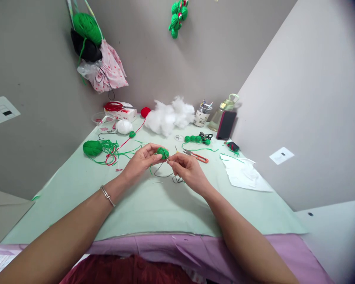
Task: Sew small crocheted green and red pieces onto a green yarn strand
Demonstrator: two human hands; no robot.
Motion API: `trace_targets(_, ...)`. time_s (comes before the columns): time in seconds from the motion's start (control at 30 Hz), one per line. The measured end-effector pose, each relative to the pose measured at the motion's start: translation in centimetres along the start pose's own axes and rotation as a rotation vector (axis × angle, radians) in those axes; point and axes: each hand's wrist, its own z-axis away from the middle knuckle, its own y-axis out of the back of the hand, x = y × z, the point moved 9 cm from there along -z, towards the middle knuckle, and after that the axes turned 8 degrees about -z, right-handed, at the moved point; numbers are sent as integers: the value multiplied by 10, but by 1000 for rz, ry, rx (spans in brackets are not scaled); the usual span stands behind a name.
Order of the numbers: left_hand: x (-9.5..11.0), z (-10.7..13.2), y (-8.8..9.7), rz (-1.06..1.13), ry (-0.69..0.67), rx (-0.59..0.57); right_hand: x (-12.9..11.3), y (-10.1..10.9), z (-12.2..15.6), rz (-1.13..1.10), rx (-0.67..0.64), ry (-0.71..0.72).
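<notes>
My left hand (144, 159) is closed around a small green crocheted ball (163, 153), with thumb and fingers on its sides. Dark yarn (162, 174) crosses the ball and hangs in a loop down to the table. Right beside the ball, my right hand (185, 167) is pinched on a thin, needle-like tool (167, 159) whose exact kind is too small to make out. More dark yarn lies tangled under the right hand. Just beyond that hand are orange-handled thread snips (198, 157).
Green yarn (92, 148) lies left, white stuffing (170, 116) at the back. A row of green crocheted balls (197, 139), a phone (226, 125), a bottle (219, 116) and a pen cup (202, 116) stand back right. White cloth (245, 173) lies right; red scissors (115, 106) rest on a box.
</notes>
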Motion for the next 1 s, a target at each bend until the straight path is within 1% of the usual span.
trace_targets(0.17, 1, 0, -2, 39, 15, 1, 4, 0, -1, -40, 9, -5)
trace_targets(0.3, 0, 1, -2, 57, 34, 7, 0, 2, 0, 14, -11, 24)
trace_targets(0.47, 0, 0, 1, 51, 22, 12, -5, 7, 2, 107, 0, 33)
trace_targets(1.0, 3, 0, 4, 21, 11, 32, -10, 8, 4, 162, 9, 19)
